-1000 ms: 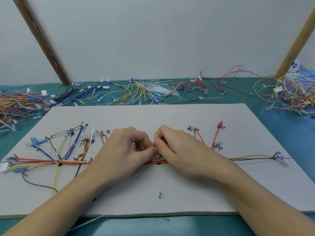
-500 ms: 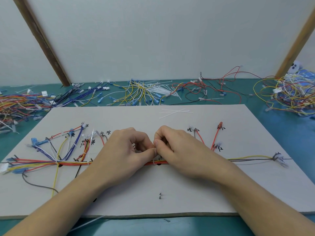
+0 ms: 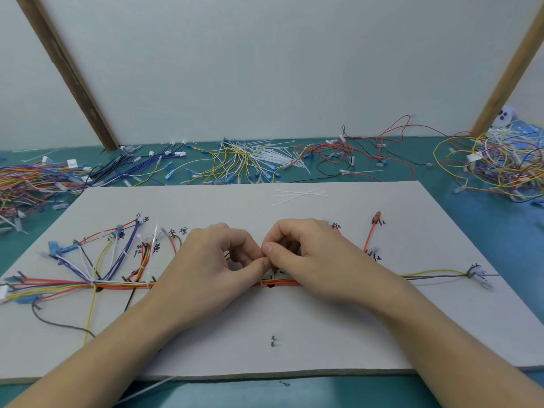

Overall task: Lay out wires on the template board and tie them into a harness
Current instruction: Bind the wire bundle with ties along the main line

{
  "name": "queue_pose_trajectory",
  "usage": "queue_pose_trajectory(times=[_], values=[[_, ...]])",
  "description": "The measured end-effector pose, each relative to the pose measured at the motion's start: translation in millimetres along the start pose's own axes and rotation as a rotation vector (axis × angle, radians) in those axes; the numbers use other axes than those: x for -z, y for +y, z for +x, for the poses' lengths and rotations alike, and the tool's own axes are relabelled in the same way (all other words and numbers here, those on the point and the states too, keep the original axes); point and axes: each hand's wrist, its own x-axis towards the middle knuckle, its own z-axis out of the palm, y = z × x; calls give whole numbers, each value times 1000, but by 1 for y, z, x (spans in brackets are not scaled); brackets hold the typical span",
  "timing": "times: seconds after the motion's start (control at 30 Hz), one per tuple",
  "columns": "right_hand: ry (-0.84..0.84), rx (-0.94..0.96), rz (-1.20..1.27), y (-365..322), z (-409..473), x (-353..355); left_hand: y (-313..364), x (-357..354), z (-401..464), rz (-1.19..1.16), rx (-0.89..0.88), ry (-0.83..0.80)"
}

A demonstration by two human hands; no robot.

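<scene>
On a flat, matte white board [image 3: 294, 319], a thin bundle of glossy wires [image 3: 117, 285] runs left to right across the middle. Both hands meet above it: the left hand [image 3: 212, 266] and right hand [image 3: 312, 260] curl their fingers to pinch a slim white tie [image 3: 263, 281] looped round the bundle. The table [image 3: 500, 231] is smooth teal, with tangled loose wires [image 3: 250, 160] along its far edge below a plain pale wall.

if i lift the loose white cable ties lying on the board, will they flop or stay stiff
The loose white cable ties lie straight and crossed on the template board, so they probably stay springy rather than limp. They look very thin, so likely light and easily scattered. Flat on the board, they may be fiddly to pinch.
</scene>
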Motion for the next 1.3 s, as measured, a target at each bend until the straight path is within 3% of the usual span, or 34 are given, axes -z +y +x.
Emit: queue_pose_trajectory(times=[0.27, 0.67, 1.3], values=[[-91, -33, 184, 4, 0, 7, 5, 1, -1, -69, 61, 9], [17, -95, 161, 5, 2, 1, 6, 8, -1, -234, 123, -132], [-13, -107, 203, 6, 2, 7, 8, 11, -2, -84, 31, -44]])
